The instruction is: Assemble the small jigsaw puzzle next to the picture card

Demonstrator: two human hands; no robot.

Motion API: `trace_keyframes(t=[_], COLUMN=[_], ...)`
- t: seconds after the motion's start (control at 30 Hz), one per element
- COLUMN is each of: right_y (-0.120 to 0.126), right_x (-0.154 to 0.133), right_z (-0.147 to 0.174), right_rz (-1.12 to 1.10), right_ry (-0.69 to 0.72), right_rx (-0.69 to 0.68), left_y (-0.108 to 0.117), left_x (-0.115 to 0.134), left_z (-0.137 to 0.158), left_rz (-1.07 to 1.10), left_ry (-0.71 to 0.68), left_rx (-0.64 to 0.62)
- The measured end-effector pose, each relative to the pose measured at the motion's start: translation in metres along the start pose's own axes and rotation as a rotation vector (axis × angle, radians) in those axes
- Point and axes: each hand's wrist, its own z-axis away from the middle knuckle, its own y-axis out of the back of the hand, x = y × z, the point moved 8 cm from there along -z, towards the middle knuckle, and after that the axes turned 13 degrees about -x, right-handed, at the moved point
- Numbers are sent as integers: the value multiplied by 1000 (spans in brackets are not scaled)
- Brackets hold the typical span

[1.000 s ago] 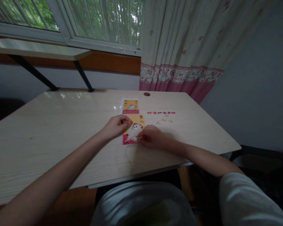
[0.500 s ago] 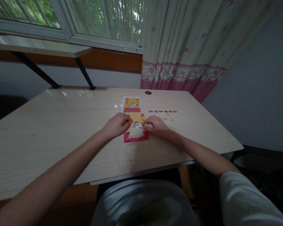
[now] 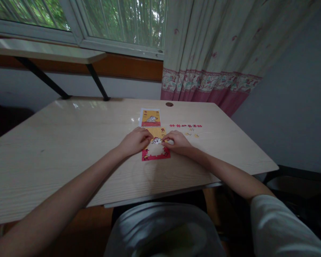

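Observation:
A partly assembled jigsaw puzzle (image 3: 156, 157) lies flat on the table, with a yellow top, a red border below and a white cartoon animal in the middle. Bare tabletop shows through a gap in its lower middle. My left hand (image 3: 136, 141) rests on its left side, fingers bent together and touching it. On the right side, my right hand (image 3: 178, 141) has thumb and forefinger pinched at the edge of the animal, on what looks like a puzzle piece; the fingers mostly hide it. Just beyond is a reference picture (image 3: 151, 117) of the same design.
Several red puzzle pieces (image 3: 186, 125) lie in a row right of the reference picture, with a few yellowish pieces (image 3: 196, 135) nearer. A round cable hole (image 3: 169, 104) is at the table's back edge. A raised shelf (image 3: 96, 57) on black legs stands back left.
The view has shifted slightly. Both hands keep nearly the same places on the puzzle, with only small finger movement at most.

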Motion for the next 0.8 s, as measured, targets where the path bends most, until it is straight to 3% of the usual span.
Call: trace_keyframes(t=[0.17,0.43,0.8], right_y=[-1,13,52], right_x=[1,11,45], right_z=[-1,3,15], right_rz=[-47,-60,-76], right_ry=[3,-2,-163], right_rx=[-3,41,279], left_y=[-8,-16,-14], left_x=[14,23,22], left_z=[0,-1,0], left_rz=[-5,-51,-72], left_ry=[-137,-151,-173], left_rx=[-55,-123,-115])
